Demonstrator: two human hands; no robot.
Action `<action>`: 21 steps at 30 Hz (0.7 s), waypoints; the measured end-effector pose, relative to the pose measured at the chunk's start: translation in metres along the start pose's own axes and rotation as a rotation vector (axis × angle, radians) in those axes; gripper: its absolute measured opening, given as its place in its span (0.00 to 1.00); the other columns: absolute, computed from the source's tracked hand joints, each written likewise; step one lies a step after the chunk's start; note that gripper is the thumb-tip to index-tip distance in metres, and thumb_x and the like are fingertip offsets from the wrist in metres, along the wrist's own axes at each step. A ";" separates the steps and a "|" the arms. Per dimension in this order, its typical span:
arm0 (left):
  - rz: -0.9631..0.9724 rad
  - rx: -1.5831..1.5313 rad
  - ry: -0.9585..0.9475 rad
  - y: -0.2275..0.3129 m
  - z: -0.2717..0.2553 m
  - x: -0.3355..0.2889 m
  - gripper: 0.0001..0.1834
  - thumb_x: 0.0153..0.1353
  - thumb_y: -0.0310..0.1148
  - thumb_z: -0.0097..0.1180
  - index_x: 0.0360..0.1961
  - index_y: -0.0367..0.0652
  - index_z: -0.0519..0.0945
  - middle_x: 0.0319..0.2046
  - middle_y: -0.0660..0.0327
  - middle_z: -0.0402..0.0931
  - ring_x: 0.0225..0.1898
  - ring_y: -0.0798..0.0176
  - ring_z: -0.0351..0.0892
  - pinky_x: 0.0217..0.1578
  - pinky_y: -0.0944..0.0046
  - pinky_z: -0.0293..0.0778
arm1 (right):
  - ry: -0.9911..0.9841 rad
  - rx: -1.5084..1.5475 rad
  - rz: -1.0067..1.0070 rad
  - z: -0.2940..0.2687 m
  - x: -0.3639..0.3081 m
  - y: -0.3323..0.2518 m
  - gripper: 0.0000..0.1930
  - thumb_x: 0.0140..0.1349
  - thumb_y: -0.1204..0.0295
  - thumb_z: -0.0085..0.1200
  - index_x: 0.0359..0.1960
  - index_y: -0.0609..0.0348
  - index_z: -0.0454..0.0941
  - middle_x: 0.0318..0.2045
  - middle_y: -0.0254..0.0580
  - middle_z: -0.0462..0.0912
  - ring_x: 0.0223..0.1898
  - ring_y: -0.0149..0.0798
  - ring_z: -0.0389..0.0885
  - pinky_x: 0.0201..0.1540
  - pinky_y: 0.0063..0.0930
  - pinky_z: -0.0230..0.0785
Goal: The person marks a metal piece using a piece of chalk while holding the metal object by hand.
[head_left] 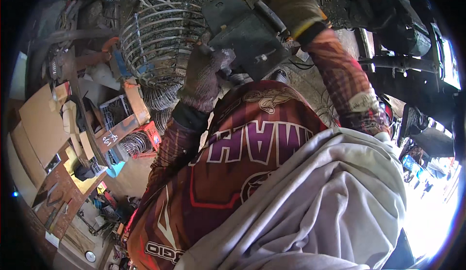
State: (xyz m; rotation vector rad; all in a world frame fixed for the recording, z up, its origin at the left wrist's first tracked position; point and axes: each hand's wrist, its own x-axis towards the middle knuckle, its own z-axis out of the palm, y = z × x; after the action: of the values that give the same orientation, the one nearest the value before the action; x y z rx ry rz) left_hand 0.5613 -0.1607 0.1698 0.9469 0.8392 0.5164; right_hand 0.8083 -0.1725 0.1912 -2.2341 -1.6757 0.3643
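My left hand [206, 73], in a dark knitted glove, is closed beside the left edge of a dark metal plate [259, 39]. Whatever lies between its fingers is hidden. Farther out to the right, my right hand [296, 10] wears a brown glove with a yellow-edged cuff. Its fingers curl away from view around something, and bits of orange show past the glove. A grey cylindrical part [270, 16] lies against that hand, over the plate's upper right. On the plate sits a small light metal piece [264, 56].
A cage of bent metal rods [162, 42] stands left of the plate, with wire coils [160, 95] below it. Cardboard [43, 124] and a red crate [151, 136] are at left. Dark machinery [407, 27] fills the right. Grey cloth [310, 197] drapes over my front.
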 end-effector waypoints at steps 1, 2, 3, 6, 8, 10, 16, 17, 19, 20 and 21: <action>0.036 -0.048 0.044 0.004 0.009 0.000 0.30 0.57 0.28 0.61 0.61 0.34 0.69 0.33 0.59 0.79 0.28 0.68 0.78 0.28 0.68 0.75 | -0.004 0.089 0.039 -0.008 -0.004 0.003 0.19 0.68 0.63 0.53 0.53 0.65 0.76 0.39 0.46 0.83 0.38 0.37 0.83 0.41 0.30 0.76; 0.072 -0.098 0.089 0.005 0.021 0.001 0.30 0.57 0.29 0.61 0.61 0.34 0.69 0.32 0.60 0.79 0.27 0.68 0.78 0.27 0.69 0.75 | -0.014 0.204 0.095 -0.016 -0.014 0.007 0.19 0.68 0.63 0.53 0.53 0.65 0.76 0.39 0.46 0.83 0.38 0.37 0.83 0.41 0.30 0.76; 0.108 -0.147 0.123 0.005 0.027 0.002 0.30 0.57 0.31 0.61 0.61 0.34 0.70 0.31 0.60 0.79 0.26 0.69 0.78 0.26 0.69 0.75 | -0.023 0.321 0.150 -0.024 -0.026 0.016 0.19 0.68 0.63 0.53 0.53 0.65 0.76 0.39 0.46 0.83 0.38 0.37 0.83 0.41 0.30 0.76; 0.139 -0.170 0.059 -0.006 0.021 0.015 0.21 0.57 0.31 0.60 0.51 0.34 0.77 0.29 0.60 0.79 0.26 0.68 0.78 0.26 0.69 0.75 | -0.044 0.719 0.182 -0.016 -0.074 0.061 0.21 0.72 0.65 0.51 0.59 0.68 0.72 0.43 0.46 0.83 0.42 0.32 0.83 0.46 0.25 0.78; 0.087 -0.081 0.023 -0.002 0.009 0.025 0.14 0.58 0.31 0.60 0.43 0.34 0.80 0.30 0.59 0.80 0.27 0.69 0.79 0.27 0.69 0.75 | -0.112 1.023 0.163 0.001 -0.105 0.089 0.22 0.72 0.66 0.50 0.61 0.68 0.70 0.45 0.44 0.83 0.44 0.31 0.83 0.49 0.26 0.77; 0.044 -0.039 -0.003 -0.006 0.004 0.028 0.09 0.58 0.31 0.60 0.35 0.34 0.81 0.30 0.59 0.79 0.27 0.69 0.79 0.27 0.70 0.75 | -0.138 1.394 0.135 0.005 -0.123 0.070 0.23 0.70 0.68 0.51 0.63 0.67 0.68 0.46 0.42 0.82 0.46 0.32 0.82 0.51 0.27 0.77; -0.016 -0.199 -0.061 -0.017 0.044 0.015 0.24 0.64 0.32 0.57 0.59 0.36 0.69 0.32 0.64 0.75 0.34 0.65 0.80 0.48 0.45 0.82 | 0.565 0.350 -0.104 0.046 -0.128 0.063 0.20 0.62 0.80 0.53 0.57 0.62 0.73 0.45 0.45 0.82 0.47 0.46 0.82 0.51 0.31 0.76; -0.038 -0.247 -0.112 -0.016 0.049 0.011 0.22 0.64 0.32 0.57 0.57 0.35 0.70 0.35 0.62 0.76 0.35 0.64 0.80 0.48 0.47 0.82 | 0.617 0.319 -0.019 0.043 -0.129 0.059 0.19 0.61 0.81 0.53 0.55 0.61 0.75 0.45 0.47 0.82 0.47 0.47 0.82 0.50 0.32 0.76; -0.111 -0.122 -0.170 -0.011 0.058 0.004 0.20 0.65 0.35 0.57 0.55 0.36 0.72 0.40 0.58 0.79 0.37 0.62 0.82 0.49 0.50 0.81 | 0.660 0.506 0.119 0.061 -0.125 0.069 0.15 0.61 0.81 0.51 0.50 0.61 0.78 0.45 0.50 0.82 0.45 0.49 0.83 0.47 0.34 0.76; -0.158 0.049 -0.170 -0.010 0.060 0.002 0.21 0.66 0.36 0.57 0.55 0.36 0.72 0.42 0.57 0.79 0.38 0.61 0.82 0.49 0.52 0.81 | 0.716 0.515 0.161 0.062 -0.123 0.067 0.15 0.62 0.81 0.50 0.51 0.61 0.78 0.46 0.51 0.82 0.45 0.49 0.82 0.48 0.34 0.76; -0.137 0.182 -0.219 -0.009 0.059 -0.001 0.23 0.66 0.39 0.58 0.56 0.37 0.71 0.44 0.56 0.80 0.39 0.60 0.83 0.50 0.53 0.80 | 0.772 0.523 0.204 0.063 -0.119 0.060 0.15 0.62 0.81 0.49 0.51 0.61 0.78 0.46 0.51 0.82 0.45 0.49 0.82 0.48 0.34 0.76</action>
State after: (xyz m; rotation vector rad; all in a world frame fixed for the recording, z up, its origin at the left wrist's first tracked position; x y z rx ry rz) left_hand 0.6088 -0.1946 0.1809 1.0825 0.7539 0.2158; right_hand 0.8034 -0.2963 0.1099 -1.8010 -0.8357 -0.0324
